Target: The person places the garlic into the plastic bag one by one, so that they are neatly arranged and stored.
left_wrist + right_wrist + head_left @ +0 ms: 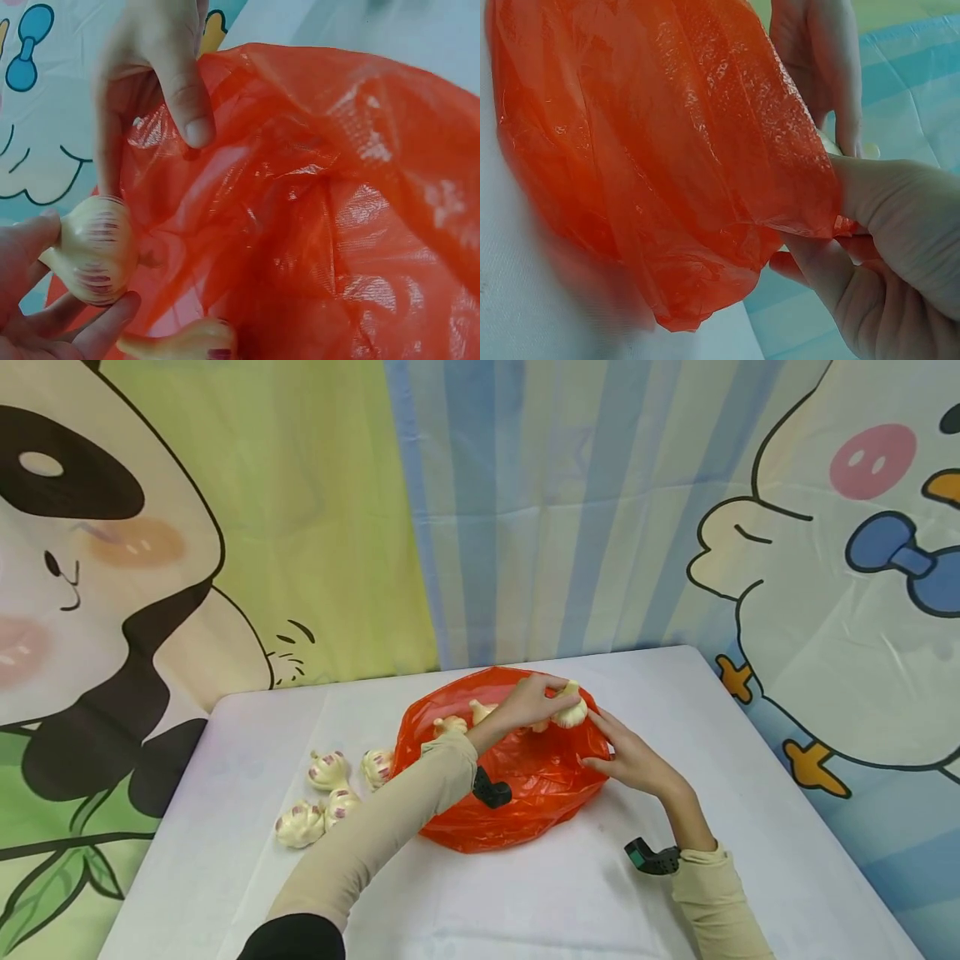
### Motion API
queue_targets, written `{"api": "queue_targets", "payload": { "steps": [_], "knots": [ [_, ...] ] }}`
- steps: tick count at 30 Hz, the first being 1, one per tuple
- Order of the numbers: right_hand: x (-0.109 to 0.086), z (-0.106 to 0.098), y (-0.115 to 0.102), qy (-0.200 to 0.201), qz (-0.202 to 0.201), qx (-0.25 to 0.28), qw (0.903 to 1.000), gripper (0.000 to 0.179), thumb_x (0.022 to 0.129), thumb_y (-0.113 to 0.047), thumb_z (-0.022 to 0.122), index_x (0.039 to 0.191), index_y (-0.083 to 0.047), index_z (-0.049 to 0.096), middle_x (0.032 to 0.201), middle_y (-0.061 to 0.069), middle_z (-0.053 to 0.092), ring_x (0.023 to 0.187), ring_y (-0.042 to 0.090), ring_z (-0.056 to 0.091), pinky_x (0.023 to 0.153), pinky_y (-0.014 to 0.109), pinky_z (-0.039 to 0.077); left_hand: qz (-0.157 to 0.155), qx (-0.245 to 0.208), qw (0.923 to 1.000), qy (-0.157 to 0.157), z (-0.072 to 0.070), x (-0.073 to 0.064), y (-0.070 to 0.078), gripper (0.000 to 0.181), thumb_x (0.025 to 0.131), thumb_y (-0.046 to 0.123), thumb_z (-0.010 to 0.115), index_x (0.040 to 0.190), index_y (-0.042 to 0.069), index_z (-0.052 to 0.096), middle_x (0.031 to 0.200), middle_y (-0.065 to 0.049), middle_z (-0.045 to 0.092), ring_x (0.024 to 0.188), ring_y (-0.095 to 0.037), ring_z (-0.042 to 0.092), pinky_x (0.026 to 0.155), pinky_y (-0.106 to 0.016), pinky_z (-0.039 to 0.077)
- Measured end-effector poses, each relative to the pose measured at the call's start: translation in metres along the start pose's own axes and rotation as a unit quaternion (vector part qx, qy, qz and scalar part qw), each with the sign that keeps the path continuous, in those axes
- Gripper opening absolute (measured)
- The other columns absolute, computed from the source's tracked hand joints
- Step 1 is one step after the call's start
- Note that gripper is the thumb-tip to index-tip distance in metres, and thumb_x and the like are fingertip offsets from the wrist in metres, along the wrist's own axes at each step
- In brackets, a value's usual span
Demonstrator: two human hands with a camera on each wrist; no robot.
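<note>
A red plastic bag (510,793) lies with its mouth spread on the white table. My left hand (528,700) reaches across it and holds a garlic bulb (571,708) by its sides, over the bag's right rim; the left wrist view shows fingers and thumb around this bulb (96,251). At that same rim my right hand (636,760) grips the plastic, thumb on the inner side and fingers outside, as the right wrist view also shows at the bag's edge (810,187). Inside the bag sit several bulbs, among them one garlic bulb (450,725) at the left, partly hidden.
Several loose garlic bulbs (327,770) lie on the table (247,860) left of the bag, close to my left sleeve (390,827). A printed curtain (525,510) hangs behind the table's back edge. Dark devices are strapped to both wrists.
</note>
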State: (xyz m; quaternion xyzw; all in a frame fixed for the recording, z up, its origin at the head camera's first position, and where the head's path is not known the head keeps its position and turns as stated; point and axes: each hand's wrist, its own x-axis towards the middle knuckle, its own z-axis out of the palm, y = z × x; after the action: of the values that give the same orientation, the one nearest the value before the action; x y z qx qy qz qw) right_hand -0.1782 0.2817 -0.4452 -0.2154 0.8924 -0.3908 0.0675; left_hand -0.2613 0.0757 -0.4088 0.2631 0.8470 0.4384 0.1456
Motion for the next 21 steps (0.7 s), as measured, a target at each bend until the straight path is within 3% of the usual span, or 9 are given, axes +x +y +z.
{"api": "queue_targets", "payload": {
  "steps": [6,8,12,14,16,19,21],
  "knots": [
    [0.0,0.0,-0.002,-0.004,0.011,-0.002,0.9999,0.083,0.088,-0.01,0.07,0.154,-0.003,0.02,0.159,0.024,0.017,0.135,0.045,0.042,0.096,0.053,0.05,-0.031,-0.013,0.9989,0.031,0.009,0.003,-0.008,0.044,0.095,0.038,0.061,0.133,0.016,0.061,0.13,-0.003,0.064,0.096,-0.016,0.061,0.089,-0.026,0.051],
    [-0.001,0.0,-0.002,-0.007,0.023,-0.002,0.9997,0.082,0.089,-0.011,0.069,0.154,-0.003,0.02,0.16,0.024,0.016,0.136,0.045,0.04,0.096,0.053,0.05,-0.04,-0.03,0.9979,0.042,0.013,0.005,-0.013,0.044,0.095,0.038,0.061,0.132,0.014,0.062,0.123,-0.001,0.067,0.096,-0.009,0.059,0.086,-0.022,0.051],
    [-0.003,0.001,-0.003,-0.006,0.047,-0.008,0.9988,0.083,0.089,-0.016,0.069,0.154,-0.004,0.019,0.16,0.024,0.015,0.136,0.046,0.037,0.097,0.054,0.049,-0.056,-0.096,0.9925,0.051,0.024,0.008,-0.018,0.04,0.094,0.036,0.062,0.126,0.012,0.065,0.092,-0.004,0.067,0.069,-0.015,0.056,0.06,-0.02,0.046],
    [-0.003,0.001,-0.002,-0.003,0.047,-0.01,0.9988,0.083,0.089,-0.015,0.07,0.154,-0.004,0.019,0.16,0.025,0.015,0.137,0.046,0.036,0.097,0.054,0.049,-0.061,-0.103,0.9911,0.057,0.03,0.008,-0.018,0.041,0.094,0.038,0.062,0.126,0.012,0.065,0.091,-0.004,0.066,0.065,-0.014,0.053,0.057,-0.019,0.044],
    [-0.003,0.001,-0.002,0.0,0.043,-0.017,0.9989,0.083,0.089,-0.014,0.07,0.154,-0.002,0.019,0.16,0.025,0.016,0.138,0.047,0.034,0.098,0.055,0.048,-0.058,-0.079,0.9933,0.062,0.034,0.007,-0.017,0.043,0.095,0.039,0.061,0.13,0.013,0.063,0.1,-0.004,0.068,0.071,-0.012,0.055,0.063,-0.019,0.046],
    [-0.003,0.0,-0.001,0.001,0.034,-0.026,0.9991,0.083,0.088,-0.012,0.07,0.153,-0.001,0.02,0.159,0.026,0.017,0.141,0.047,0.031,0.1,0.055,0.046,-0.051,-0.029,0.996,0.067,0.039,0.007,-0.015,0.046,0.096,0.038,0.058,0.134,0.012,0.059,0.125,-0.004,0.066,0.094,-0.011,0.061,0.085,-0.022,0.052],
    [-0.003,-0.001,0.0,0.002,0.032,-0.026,0.9991,0.082,0.088,-0.012,0.07,0.153,-0.001,0.021,0.159,0.026,0.017,0.141,0.047,0.03,0.099,0.055,0.046,-0.052,-0.008,0.9965,0.065,0.041,0.007,-0.014,0.047,0.097,0.036,0.057,0.136,0.01,0.057,0.132,-0.007,0.063,0.104,-0.016,0.061,0.095,-0.029,0.052]
  ]
}}
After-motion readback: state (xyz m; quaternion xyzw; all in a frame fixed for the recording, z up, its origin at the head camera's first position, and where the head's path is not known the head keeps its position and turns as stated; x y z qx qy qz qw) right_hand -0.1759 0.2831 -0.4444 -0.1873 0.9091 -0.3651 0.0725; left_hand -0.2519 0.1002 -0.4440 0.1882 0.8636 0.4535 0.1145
